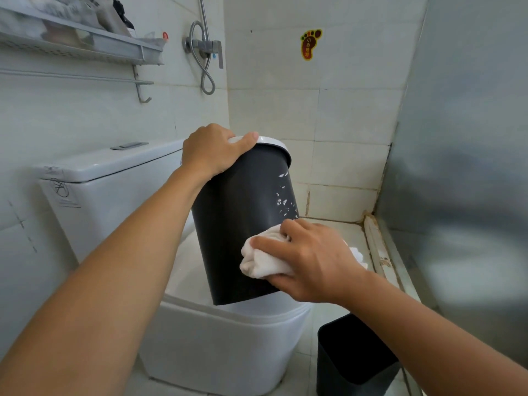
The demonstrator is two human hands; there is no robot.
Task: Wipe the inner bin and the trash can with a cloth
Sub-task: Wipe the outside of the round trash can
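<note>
left hand [213, 151] curled over white rim of trash can [243, 221], tilting it on toilet [217, 338] front edge so side faces up; right hand [310, 261] fingers together, pressing cloth [264, 261] low on wall, near white smudges; inner bin [353, 355] on floor beside toilet

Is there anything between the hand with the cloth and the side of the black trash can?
Only the white cloth itself. The right hand presses it straight against the trash can, which the left hand holds by the rim.
</note>
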